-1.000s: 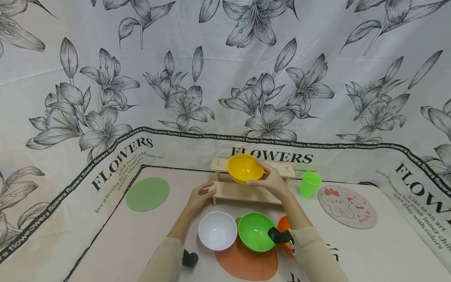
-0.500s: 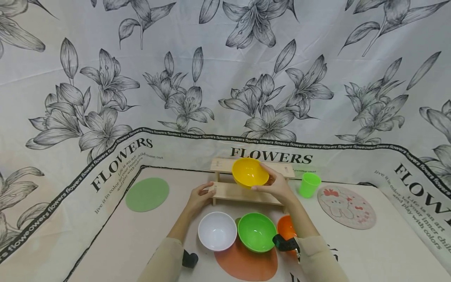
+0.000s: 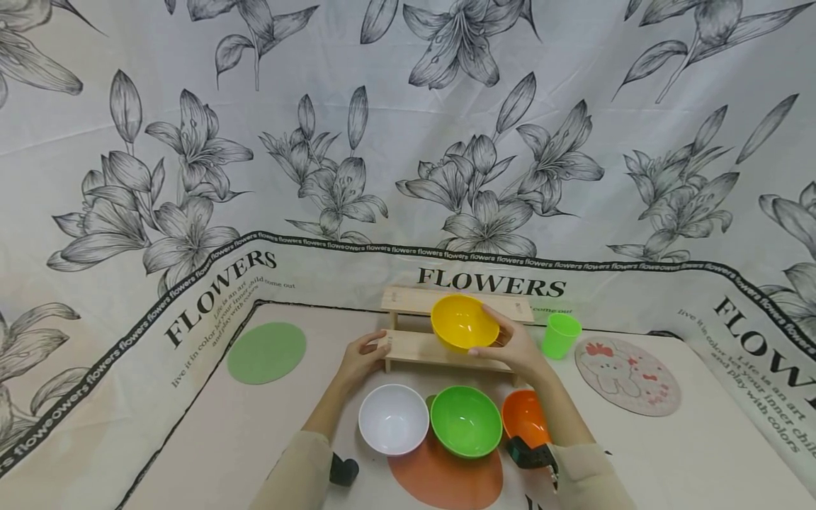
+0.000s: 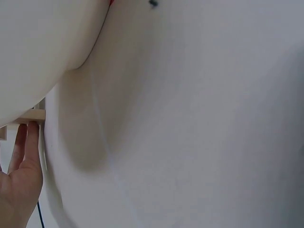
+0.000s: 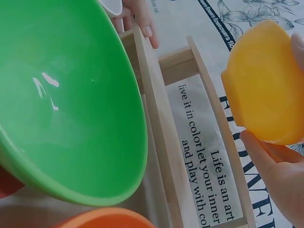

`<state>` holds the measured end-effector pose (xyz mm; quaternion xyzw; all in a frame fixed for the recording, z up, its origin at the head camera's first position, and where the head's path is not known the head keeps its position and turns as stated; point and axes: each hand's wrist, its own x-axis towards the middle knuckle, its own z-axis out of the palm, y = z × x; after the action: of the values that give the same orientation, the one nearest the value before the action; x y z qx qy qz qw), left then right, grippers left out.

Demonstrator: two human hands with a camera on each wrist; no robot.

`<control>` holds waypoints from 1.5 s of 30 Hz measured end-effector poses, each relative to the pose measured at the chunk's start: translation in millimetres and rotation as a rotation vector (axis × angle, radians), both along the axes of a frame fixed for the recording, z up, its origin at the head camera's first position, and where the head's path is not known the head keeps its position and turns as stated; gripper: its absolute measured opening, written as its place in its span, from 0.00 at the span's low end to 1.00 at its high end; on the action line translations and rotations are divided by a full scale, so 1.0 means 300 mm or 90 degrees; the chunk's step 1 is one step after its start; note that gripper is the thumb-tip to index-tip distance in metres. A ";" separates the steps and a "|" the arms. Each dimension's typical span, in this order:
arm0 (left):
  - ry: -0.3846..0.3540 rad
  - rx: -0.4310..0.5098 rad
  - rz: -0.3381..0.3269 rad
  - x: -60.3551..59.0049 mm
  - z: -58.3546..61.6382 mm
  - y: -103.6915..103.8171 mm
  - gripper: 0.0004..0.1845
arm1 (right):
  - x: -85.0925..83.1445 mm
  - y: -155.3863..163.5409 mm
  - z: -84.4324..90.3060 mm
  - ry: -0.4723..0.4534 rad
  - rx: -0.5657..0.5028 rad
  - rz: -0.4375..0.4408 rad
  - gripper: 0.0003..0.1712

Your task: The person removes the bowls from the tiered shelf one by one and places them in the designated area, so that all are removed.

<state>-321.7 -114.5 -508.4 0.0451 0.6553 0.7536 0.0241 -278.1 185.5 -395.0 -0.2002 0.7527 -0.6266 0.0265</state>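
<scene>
My right hand grips a yellow bowl by its right side, thumb near the front and fingers behind. The bowl is tilted, its inside facing me, held in front of a two-tier wooden shelf. In the right wrist view the yellow bowl appears from its outside, apart from the wooden boards. My left hand holds the left end of the shelf's lower board. The left wrist view shows its fingers against the wood; the thumb is hidden there.
A white bowl, a green bowl and an orange bowl stand in a row before the shelf. A green cup is right of it. Round mats lie left, right and in front.
My right hand has carried the yellow bowl to the right and lower, from the upper board's level toward the lower board. The left hand has stayed at the shelf's end.
</scene>
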 end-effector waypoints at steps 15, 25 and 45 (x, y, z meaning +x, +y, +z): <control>0.005 0.005 0.000 0.005 0.003 0.001 0.25 | 0.029 0.035 -0.020 0.001 0.020 -0.011 0.54; -0.003 -0.004 -0.001 0.010 0.003 -0.001 0.25 | 0.056 0.055 -0.025 -0.014 0.014 -0.021 0.52; -0.007 -0.001 0.009 0.014 0.011 0.005 0.25 | 0.104 0.107 -0.038 0.013 0.026 -0.016 0.51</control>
<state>-317.5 -113.1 -505.1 0.0367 0.6560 0.7535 0.0225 -246.9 217.4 -406.5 -0.1968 0.7682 -0.6091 0.0152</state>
